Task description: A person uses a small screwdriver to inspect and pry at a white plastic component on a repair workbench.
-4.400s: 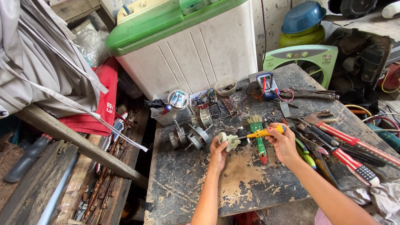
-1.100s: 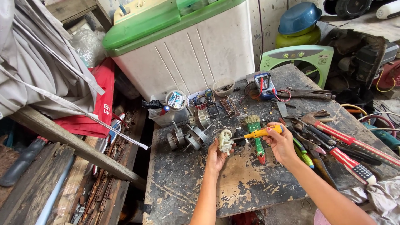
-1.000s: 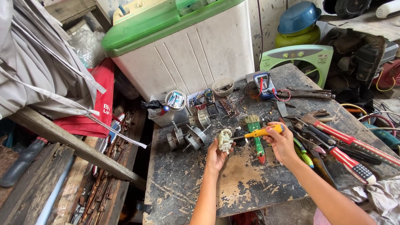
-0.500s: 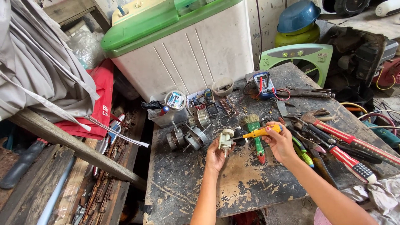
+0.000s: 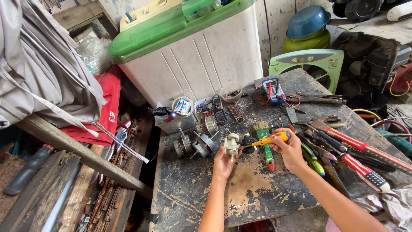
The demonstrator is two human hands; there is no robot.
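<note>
Head view: your left hand (image 5: 223, 161) pinches the small white part (image 5: 232, 144) at frame centre, held upright. Your right hand (image 5: 291, 148) grips the yellow screwdriver (image 5: 270, 139), shaft lying level, tip pointing left at the part, just beside it.

Two bare forearms, no sleeves, left hand (image 5: 223, 161) and right hand (image 5: 292, 150) ungloved, no rings visible
</note>
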